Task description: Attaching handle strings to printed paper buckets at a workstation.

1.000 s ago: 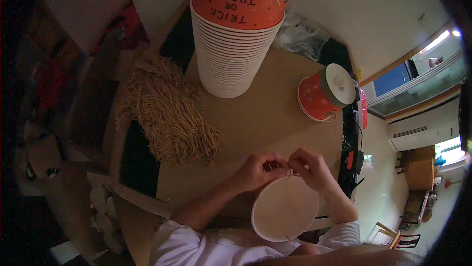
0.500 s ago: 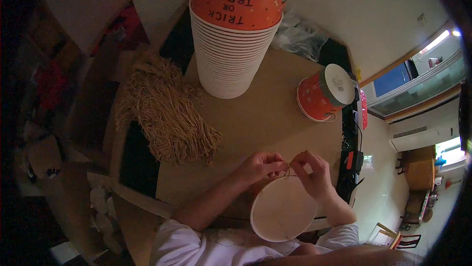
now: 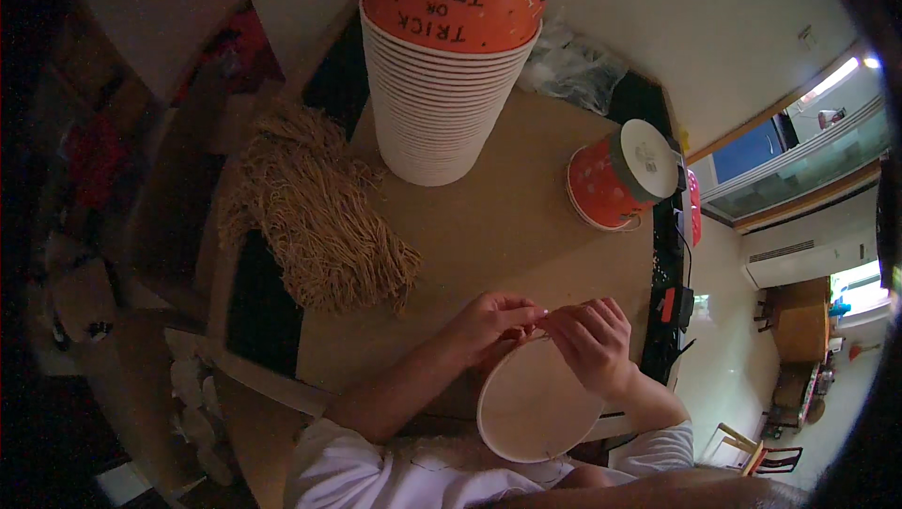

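**Two hands pinching a cord at the rim of a paper bucket**

Both hands meet at the upper rim of a white paper bucket (image 3: 537,406), which sits open-mouth-up at about 5 o'clock in the head view, close to the person's chest and overhanging the near edge of the brown table (image 3: 507,236). The left hand (image 3: 489,323) comes in from 7 o'clock with fingers narrowed to a pinch on what looks like a thin cord at the rim; the cord itself is too fine to make out clearly. The right hand (image 3: 594,344) curls over the rim at the bucket's 1 o'clock, fingers bent close together, touching both the rim and the left fingertips.

At 10 o'clock from the hands lies a bundle of tan twine (image 3: 315,213), well apart from them. At 12 o'clock stands a tall stack of orange and white paper buckets (image 3: 442,67). At 2 o'clock a single orange bucket (image 3: 615,175) lies tilted on its side near the table's far right edge.

The bucket appears held only by the fingers at its rim, so a hard tug on the cord could probably tip it off the table edge or crease the thin paper wall. A slack pinch might let the cord slip loose. The tall stack looks easy to topple if an elbow swings forward.
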The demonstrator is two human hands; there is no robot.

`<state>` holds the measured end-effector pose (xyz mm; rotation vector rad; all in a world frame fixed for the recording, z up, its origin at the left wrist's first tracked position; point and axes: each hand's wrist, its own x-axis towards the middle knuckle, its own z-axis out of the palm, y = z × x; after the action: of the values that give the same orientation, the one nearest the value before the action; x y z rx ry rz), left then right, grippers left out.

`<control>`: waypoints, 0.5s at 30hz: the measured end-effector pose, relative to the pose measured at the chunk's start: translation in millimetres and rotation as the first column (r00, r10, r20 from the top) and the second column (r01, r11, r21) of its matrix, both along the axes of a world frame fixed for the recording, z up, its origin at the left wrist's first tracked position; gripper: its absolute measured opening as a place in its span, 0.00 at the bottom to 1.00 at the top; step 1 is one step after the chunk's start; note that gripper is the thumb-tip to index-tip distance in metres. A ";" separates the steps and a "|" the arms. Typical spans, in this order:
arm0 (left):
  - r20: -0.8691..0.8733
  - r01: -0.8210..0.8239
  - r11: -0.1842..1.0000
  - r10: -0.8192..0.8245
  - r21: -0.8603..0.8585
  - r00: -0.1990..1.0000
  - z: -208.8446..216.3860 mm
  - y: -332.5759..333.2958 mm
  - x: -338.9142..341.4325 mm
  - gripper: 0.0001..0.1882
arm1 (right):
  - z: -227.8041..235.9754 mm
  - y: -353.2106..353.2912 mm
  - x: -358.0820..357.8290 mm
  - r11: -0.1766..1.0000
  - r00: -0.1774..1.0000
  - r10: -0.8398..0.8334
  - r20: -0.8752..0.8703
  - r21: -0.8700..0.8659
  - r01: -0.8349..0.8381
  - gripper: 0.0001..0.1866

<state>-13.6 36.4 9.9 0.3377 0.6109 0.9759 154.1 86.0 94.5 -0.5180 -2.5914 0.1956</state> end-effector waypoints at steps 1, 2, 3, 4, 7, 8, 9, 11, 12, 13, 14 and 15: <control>0.048 -0.021 1.000 0.021 -0.008 0.999 0.2 -0.8 0.2 0.09 | 1.8 -0.6 -1.7 1.000 1.000 -0.003 -0.018 0.019 0.004 0.10; 0.049 -0.021 1.000 0.022 -0.009 0.999 -0.8 -1.7 -0.1 0.09 | 2.5 -0.8 -2.0 1.000 1.000 -0.003 -0.017 0.018 0.003 0.10; 0.086 -0.024 1.000 0.023 0.005 0.996 -2.5 -2.3 -0.6 0.09 | 3.2 -0.9 -2.2 1.000 1.000 -0.001 -0.003 0.012 0.001 0.11; 0.124 -0.027 0.999 0.024 0.019 0.992 -3.4 -2.8 -1.2 0.09 | 4.2 -1.0 -2.5 1.000 1.000 0.001 0.010 0.007 -0.001 0.11; 0.127 -0.022 0.999 0.025 -0.023 0.992 -2.2 -4.0 -2.8 0.09 | 8.7 -2.6 -2.9 1.000 0.998 0.023 0.050 -0.018 -0.022 0.13; 0.128 -0.023 0.999 0.026 -0.024 0.991 -0.7 -4.5 -3.3 0.09 | 9.1 -3.4 -3.1 1.000 0.998 0.023 0.051 -0.019 -0.022 0.13; 0.104 -0.026 0.999 0.030 -0.040 0.994 1.8 -5.6 -3.9 0.08 | 9.8 -5.1 -3.5 0.998 0.999 0.004 0.045 -0.064 -0.001 0.13; 0.079 -0.030 0.998 0.034 -0.056 0.996 0.5 -6.7 -3.9 0.09 | 10.4 -6.5 -3.1 0.994 0.999 -0.016 0.040 -0.108 0.020 0.13; 0.074 -0.028 0.997 0.033 -0.067 0.997 -4.2 -6.6 -3.0 0.09 | 10.2 -6.2 -1.7 0.982 0.999 -0.021 0.045 -0.188 0.029 0.13; 0.069 -0.027 0.997 0.033 -0.079 0.997 -5.9 -6.6 -2.7 0.09 | 10.2 -5.8 -0.4 0.963 0.998 -0.025 0.050 -0.267 0.038 0.13; 0.069 -0.028 0.997 0.034 -0.077 0.997 -4.3 -7.5 -2.1 0.09 | 10.5 -5.5 0.4 0.964 0.998 -0.024 0.049 -0.265 0.037 0.13; -0.102 -0.085 0.996 0.084 -0.003 0.991 2.4 -7.8 -1.7 0.08 | 10.3 -4.9 1.5 0.900 0.993 -0.112 0.030 -0.421 0.114 0.12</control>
<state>-15.3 28.6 12.3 0.3595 0.7264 1.0422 155.6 81.1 104.9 -0.8191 -2.5144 0.7285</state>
